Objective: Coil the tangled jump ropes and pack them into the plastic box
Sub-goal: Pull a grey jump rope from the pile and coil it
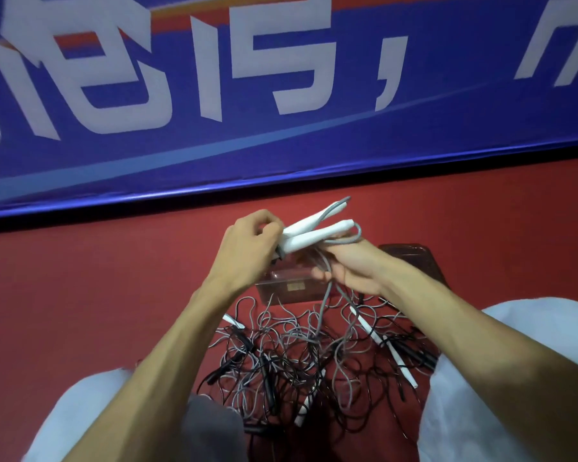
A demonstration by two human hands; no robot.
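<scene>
My left hand (247,245) grips the butt ends of two white jump-rope handles (314,231), held side by side above the floor. Their grey rope (327,295) loops off the handle tips and hangs down. My right hand (351,265) pinches that grey rope just below the handles. Under both hands sits the clear plastic box (291,290), partly hidden by them. In front of it lies a tangled heap of grey and black ropes (301,358) with white handles (377,341) and black handles (237,335) mixed in.
A clear lid (414,261) lies on the red floor (97,295) to the right of the box. A blue banner with white characters (214,95) covers the wall ahead. My knees in pale trousers (514,378) flank the heap.
</scene>
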